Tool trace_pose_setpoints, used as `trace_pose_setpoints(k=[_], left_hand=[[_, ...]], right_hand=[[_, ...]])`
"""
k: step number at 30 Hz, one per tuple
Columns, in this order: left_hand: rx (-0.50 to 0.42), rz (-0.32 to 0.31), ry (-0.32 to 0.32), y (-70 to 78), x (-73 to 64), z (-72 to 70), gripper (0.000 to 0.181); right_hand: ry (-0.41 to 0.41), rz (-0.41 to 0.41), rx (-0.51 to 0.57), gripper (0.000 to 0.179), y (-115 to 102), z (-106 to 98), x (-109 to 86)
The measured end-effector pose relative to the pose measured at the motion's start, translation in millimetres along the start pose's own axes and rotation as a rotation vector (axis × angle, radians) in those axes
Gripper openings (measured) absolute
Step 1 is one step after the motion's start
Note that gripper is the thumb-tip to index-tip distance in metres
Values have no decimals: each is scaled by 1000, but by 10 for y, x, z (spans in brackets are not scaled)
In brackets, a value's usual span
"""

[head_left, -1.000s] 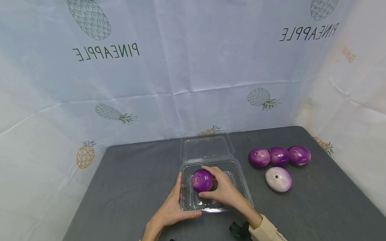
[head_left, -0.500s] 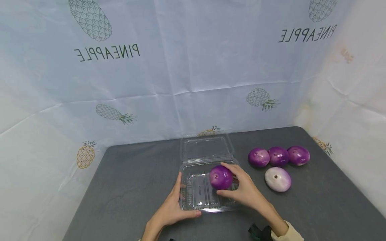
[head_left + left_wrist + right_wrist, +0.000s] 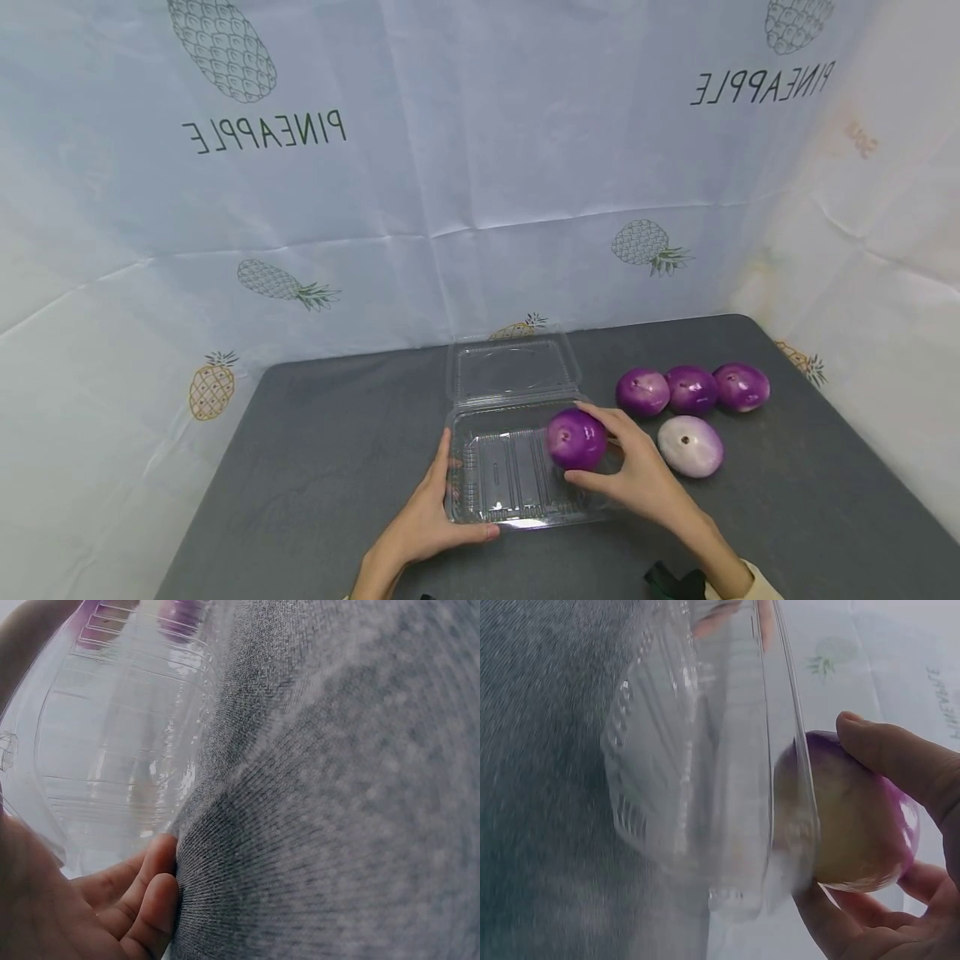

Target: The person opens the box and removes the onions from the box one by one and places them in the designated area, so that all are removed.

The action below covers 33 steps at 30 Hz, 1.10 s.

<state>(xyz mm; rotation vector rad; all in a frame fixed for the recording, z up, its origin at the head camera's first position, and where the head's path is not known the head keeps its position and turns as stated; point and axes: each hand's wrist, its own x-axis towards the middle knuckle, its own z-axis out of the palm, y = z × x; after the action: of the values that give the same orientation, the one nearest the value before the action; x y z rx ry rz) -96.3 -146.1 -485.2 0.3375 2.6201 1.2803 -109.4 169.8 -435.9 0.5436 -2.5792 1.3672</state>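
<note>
In the head view my right hand (image 3: 636,467) holds a glossy purple onion (image 3: 576,439) between thumb and fingers over the right part of a clear plastic clamshell container (image 3: 483,467). The right wrist view has this onion (image 3: 859,817) at rim height, partly seen through the clear wall. My left hand (image 3: 427,512) rests around the container's front left corner, its fingers straight along the left side and the thumb along the front edge. In the left wrist view, fingertips (image 3: 159,851) touch the base of the wall. The hinged lid (image 3: 516,367) lies folded back.
Right of the container, three purple onions stand in a row, among them a middle onion (image 3: 692,389). A whiter onion (image 3: 691,447) sits nearer, close to my right hand. The dark grey table (image 3: 330,467) ends at a pineapple-print curtain (image 3: 375,283).
My right hand has carried the purple onion rightward across the container, from its left half to its right side. The left hand and the container have stayed in place.
</note>
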Motion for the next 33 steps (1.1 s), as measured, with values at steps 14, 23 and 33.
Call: trace_pose_setpoints(k=[14, 23, 33], left_hand=[[-3, -7, -5, -4, 6, -9, 148], [-15, -10, -5, -17, 8, -6, 148], [-6, -13, -6, -9, 6, -8, 148]], right_hand=[[137, 40, -139, 86, 60, -388, -102], [234, 73, -171, 88, 188, -709, -220], [279, 103, -254, 92, 410, -1024, -376]])
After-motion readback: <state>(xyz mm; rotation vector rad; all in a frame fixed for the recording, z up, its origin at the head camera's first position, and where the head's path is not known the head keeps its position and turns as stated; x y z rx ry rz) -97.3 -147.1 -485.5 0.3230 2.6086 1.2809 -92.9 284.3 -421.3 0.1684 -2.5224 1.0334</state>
